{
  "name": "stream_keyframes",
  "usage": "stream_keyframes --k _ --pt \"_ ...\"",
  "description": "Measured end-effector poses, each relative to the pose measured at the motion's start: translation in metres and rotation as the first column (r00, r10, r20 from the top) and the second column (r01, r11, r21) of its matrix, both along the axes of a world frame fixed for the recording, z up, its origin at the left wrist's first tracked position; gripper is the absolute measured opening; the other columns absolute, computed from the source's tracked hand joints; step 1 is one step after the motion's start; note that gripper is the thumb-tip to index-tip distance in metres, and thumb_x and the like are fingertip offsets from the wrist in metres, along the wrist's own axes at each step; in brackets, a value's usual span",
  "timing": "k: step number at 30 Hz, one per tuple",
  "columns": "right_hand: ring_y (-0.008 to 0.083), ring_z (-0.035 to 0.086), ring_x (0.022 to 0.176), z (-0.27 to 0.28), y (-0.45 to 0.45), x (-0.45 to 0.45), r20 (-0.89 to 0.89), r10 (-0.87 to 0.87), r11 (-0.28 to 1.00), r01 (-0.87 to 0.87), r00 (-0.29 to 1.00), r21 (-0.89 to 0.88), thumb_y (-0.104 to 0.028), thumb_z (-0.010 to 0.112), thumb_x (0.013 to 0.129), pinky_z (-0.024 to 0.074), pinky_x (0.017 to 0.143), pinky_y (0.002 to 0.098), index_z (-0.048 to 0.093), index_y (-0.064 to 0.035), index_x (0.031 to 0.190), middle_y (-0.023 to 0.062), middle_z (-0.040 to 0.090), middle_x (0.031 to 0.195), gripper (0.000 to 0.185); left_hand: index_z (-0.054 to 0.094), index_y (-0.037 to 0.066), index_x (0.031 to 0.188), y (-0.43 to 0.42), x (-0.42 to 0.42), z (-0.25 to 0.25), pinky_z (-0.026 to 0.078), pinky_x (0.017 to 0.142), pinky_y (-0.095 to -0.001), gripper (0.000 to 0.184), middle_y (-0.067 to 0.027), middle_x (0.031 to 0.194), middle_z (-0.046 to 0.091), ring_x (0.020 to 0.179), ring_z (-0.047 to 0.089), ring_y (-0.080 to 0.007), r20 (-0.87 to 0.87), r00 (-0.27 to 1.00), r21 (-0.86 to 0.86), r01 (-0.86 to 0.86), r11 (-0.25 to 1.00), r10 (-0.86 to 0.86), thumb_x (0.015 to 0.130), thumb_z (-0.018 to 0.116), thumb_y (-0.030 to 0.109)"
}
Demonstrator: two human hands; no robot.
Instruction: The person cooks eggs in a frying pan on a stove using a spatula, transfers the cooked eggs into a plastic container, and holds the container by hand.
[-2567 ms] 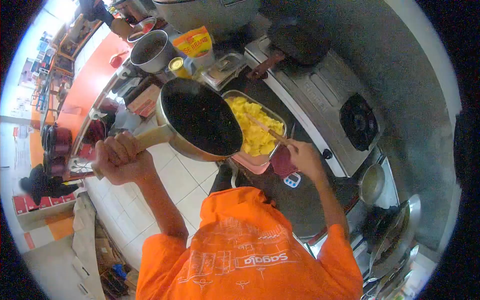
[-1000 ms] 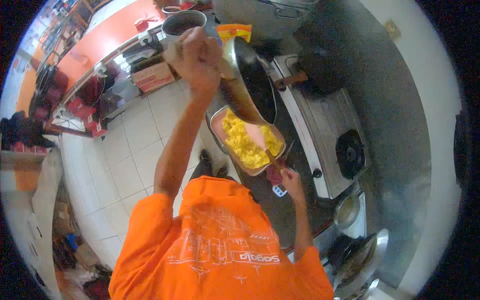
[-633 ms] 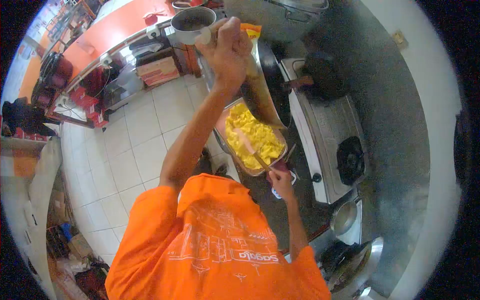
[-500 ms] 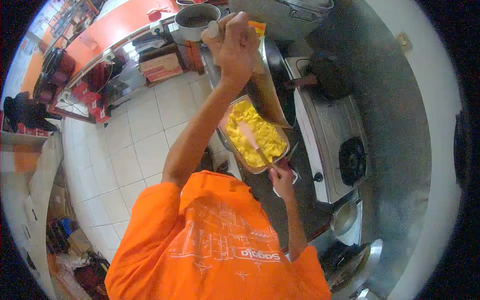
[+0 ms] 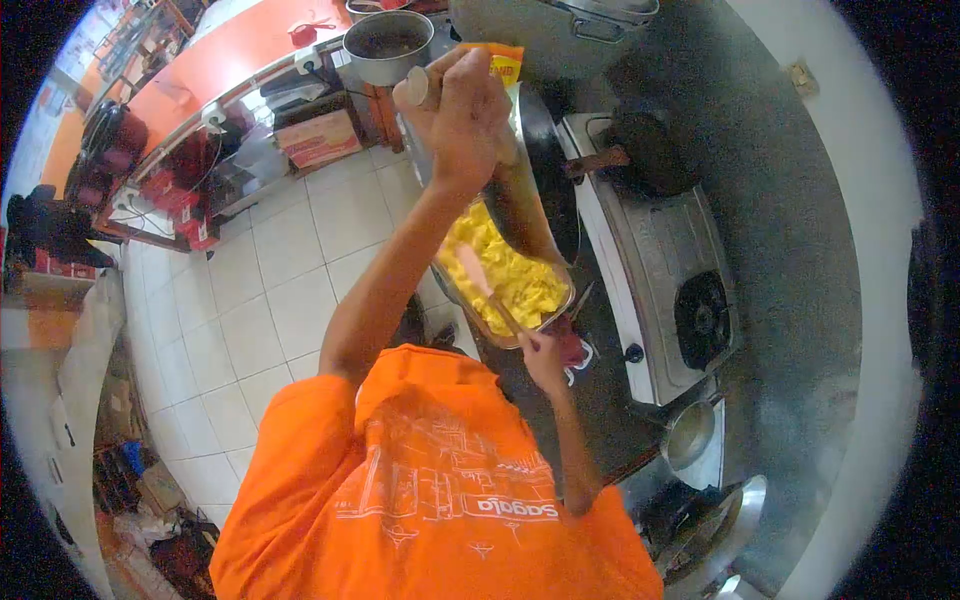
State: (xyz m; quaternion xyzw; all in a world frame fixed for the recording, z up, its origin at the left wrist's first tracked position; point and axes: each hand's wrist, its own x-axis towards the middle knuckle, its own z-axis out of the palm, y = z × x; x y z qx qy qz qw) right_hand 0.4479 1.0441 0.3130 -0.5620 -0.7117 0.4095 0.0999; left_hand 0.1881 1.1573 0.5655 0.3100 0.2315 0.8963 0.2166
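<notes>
My left hand (image 5: pixel 465 120) is raised and closed around the round-ended handle (image 5: pixel 418 86) of a wok. The wok (image 5: pixel 565 205) is tipped on its side, its rim over a rectangular tray (image 5: pixel 505 341). Yellow food like scrambled egg (image 5: pixel 520 280) fills the tray. My right hand (image 5: pixel 545 362) grips a spatula (image 5: pixel 474 270) with a pale flat blade, which lies on the yellow food. Beside that hand is a dark red cloth-like thing with a white edge (image 5: pixel 573 350).
To the right stands a gas stove (image 5: pixel 660 260) bearing a dark pan (image 5: pixel 650 155). A grey pot (image 5: pixel 388 50) and a large lidded metal pot (image 5: pixel 540 35) are at the back. A small pan (image 5: pixel 690 435) lies at the lower right. Tiled floor (image 5: pixel 290 260) shows at left.
My left hand and the wok have come slightly lower in view, covering more of the tray's far end. My right hand and the spatula have shifted slightly left, uncovering more of the red thing.
</notes>
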Motion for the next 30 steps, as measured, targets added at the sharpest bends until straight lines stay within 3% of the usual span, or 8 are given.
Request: stream_keyframes --k 5,8,14,17,20,23,26,30 --pt "0.0164 0.058 0.072 0.000 -0.018 0.027 -0.215 -0.165 0.970 0.197 0.963 0.141 -0.022 0.050 0.089 0.0447 0.068 0.0285 0.056 0.0059 0.106 0.0109 0.063 0.079 0.034 0.056 0.002 0.069 -0.005 0.001 -0.002 0.028 0.038 -0.0190 0.019 0.0027 0.050 0.041 0.041 0.037 -0.0042 -0.009 0.999 0.071 -0.047 0.996 0.048 0.080 0.056 0.017" --pt "0.0193 0.060 0.077 0.009 -0.022 0.041 -0.114 -0.072 0.994 0.080 0.991 0.071 -0.023 0.049 0.089 0.0450 0.069 0.0299 0.055 0.0065 0.107 0.0150 0.064 0.086 0.035 0.057 0.001 0.071 -0.008 0.000 0.000 0.028 0.038 -0.0190 0.018 0.0024 0.051 0.042 0.041 0.037 -0.0044 0.132 0.943 0.084 0.295 0.952 -0.304 0.080 0.057 0.017" --pt "0.0216 0.061 0.079 0.006 -0.022 0.065 -0.045 -0.038 0.986 0.045 0.998 0.159 -0.024 0.049 0.088 0.0450 0.071 0.0314 0.056 0.0070 0.107 0.0203 0.063 0.089 0.036 0.058 0.000 0.073 -0.002 0.003 -0.003 0.028 0.038 -0.0191 0.017 0.0013 0.053 0.043 0.042 0.038 -0.0047 0.060 0.963 0.109 0.254 0.961 -0.262 0.080 0.056 0.016" --pt "0.0239 0.061 0.077 0.034 -0.018 0.060 -0.027 -0.135 0.974 0.138 0.990 0.178 -0.023 0.050 0.087 0.0457 0.069 0.0319 0.057 0.0060 0.105 0.0202 0.063 0.087 0.034 0.057 -0.001 0.072 0.000 0.005 -0.005 0.028 0.037 -0.0194 0.018 0.0013 0.052 0.043 0.041 0.038 -0.0049 -0.097 0.993 0.068 -0.063 0.996 0.070 0.080 0.057 0.015" --pt "0.0286 0.062 0.073 0.042 -0.017 0.055 0.079 -0.046 0.988 0.034 0.996 0.154 -0.026 0.051 0.086 0.0465 0.066 0.0343 0.058 0.0031 0.105 0.0214 0.062 0.081 0.035 0.057 -0.001 0.072 0.000 0.005 -0.006 0.027 0.037 -0.0199 0.018 0.0014 0.050 0.043 0.041 0.039 -0.0050 0.139 0.961 0.073 0.230 0.971 -0.238 0.079 0.057 0.015" --pt "0.0351 0.061 0.070 0.018 -0.011 0.038 -0.058 0.031 0.871 0.002 0.998 0.491 -0.027 0.052 0.085 0.0465 0.062 0.0388 0.059 0.0000 0.103 0.0230 0.060 0.075 0.033 0.057 0.000 0.072 -0.001 0.009 -0.005 0.028 0.037 -0.0201 0.017 0.0012 0.050 0.043 0.041 0.038 -0.0050 -0.037 0.998 0.088 -0.039 0.995 0.042 0.079 0.058 0.015" --pt "0.0382 0.059 0.072 0.034 -0.011 -0.020 0.123 -0.052 0.945 0.010 0.991 0.326 -0.025 0.051 0.085 0.0459 0.061 0.0421 0.060 -0.0005 0.102 0.0245 0.059 0.074 0.031 0.056 0.000 0.070 -0.004 0.007 -0.004 0.028 0.036 -0.0209 0.017 0.0014 0.049 0.042 0.040 0.037 -0.0055 0.023 0.975 0.096 0.220 0.971 -0.223 0.079 0.057 0.014" --pt "0.0391 0.058 0.074 0.057 -0.013 -0.060 0.087 -0.074 0.991 0.064 0.993 0.116 -0.021 0.049 0.085 0.0457 0.061 0.0429 0.059 0.0001 0.102 0.0246 0.059 0.078 0.029 0.055 0.000 0.068 -0.005 0.017 -0.004 0.027 0.035 -0.0208 0.018 0.0013 0.048 0.041 0.037 0.036 -0.0058 0.007 1.000 0.081 -0.002 0.997 0.002 0.079 0.058 0.014"
